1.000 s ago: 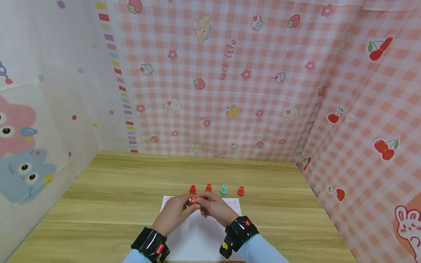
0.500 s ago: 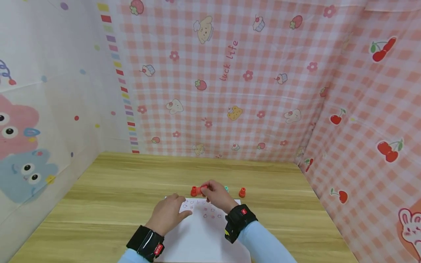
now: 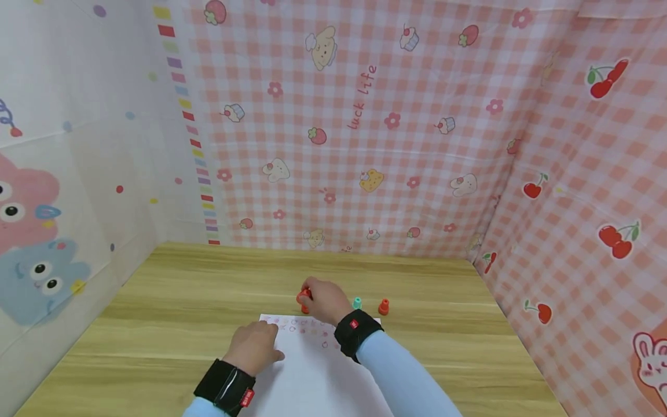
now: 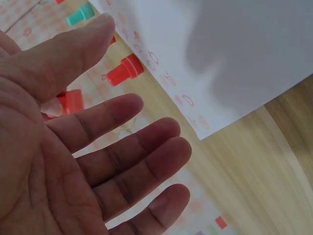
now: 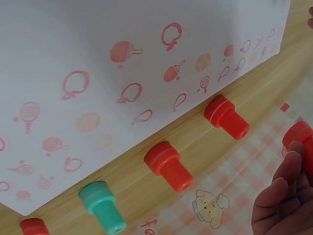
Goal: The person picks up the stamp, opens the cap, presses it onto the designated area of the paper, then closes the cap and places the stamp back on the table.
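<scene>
My right hand pinches a small red stamp between thumb and fingers, past the left end of a row of stamps. Just below it in the head view, a standing red stamp partly shows. My left hand hovers by the paper's left side, fingers extended and spread, holding nothing; the left wrist view shows its bare palm. White paper lies beneath, its far part printed with rows of red and orange marks, including paddle and ring shapes.
Along the paper's far edge stand a teal stamp, a red stamp and another red stamp at the right end. Wooden tabletop surrounds the paper. Patterned cloth hangs behind and at both sides.
My hands were together around a red stamp over the paper. They have parted: the right carried a red stamp forward, then left along the row; the left drew back toward me.
</scene>
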{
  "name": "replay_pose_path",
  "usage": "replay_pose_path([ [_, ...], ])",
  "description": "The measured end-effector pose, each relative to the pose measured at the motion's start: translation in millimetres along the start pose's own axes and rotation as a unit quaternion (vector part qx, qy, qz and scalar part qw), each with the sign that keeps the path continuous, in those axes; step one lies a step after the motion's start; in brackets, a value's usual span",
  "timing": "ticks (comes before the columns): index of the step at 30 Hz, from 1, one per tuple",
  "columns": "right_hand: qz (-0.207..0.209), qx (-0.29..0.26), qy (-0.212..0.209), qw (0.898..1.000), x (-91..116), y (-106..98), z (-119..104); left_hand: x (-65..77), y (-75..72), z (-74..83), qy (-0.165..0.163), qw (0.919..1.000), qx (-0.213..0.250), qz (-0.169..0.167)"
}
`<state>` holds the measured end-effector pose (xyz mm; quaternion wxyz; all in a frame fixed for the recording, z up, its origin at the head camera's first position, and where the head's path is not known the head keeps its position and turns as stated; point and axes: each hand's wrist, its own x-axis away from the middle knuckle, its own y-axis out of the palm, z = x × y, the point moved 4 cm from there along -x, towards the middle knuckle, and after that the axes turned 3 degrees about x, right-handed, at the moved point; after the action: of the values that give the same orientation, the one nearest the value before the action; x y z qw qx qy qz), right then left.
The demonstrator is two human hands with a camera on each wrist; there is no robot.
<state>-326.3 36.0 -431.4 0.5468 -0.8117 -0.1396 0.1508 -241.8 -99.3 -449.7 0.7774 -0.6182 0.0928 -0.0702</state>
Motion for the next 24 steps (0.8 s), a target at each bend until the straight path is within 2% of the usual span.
replay_pose_path([
  [4,0.001,0.041,-0.030,0.999,-10.2,8.9,-10.2,3.0,-4.3,-3.4,-0.005,1.0000,-0.007,0.003],
  [8,-0.001,0.074,-0.061,0.995,-17.5,15.3,-18.4,6.2,-7.8,-8.4,0.000,0.9995,-0.018,0.026],
  [14,-0.008,0.125,-0.074,0.989,-30.2,23.7,-24.7,6.5,-8.8,-18.6,-0.008,0.9989,-0.025,0.040],
  [19,0.010,0.176,-0.082,0.981,-38.2,28.4,-30.0,6.7,-10.8,-24.2,-0.018,0.9992,-0.019,0.032],
  [24,0.028,0.241,-0.088,0.966,-44.7,38.7,-32.7,6.8,-11.3,-29.5,-0.027,0.9993,-0.013,0.022],
])
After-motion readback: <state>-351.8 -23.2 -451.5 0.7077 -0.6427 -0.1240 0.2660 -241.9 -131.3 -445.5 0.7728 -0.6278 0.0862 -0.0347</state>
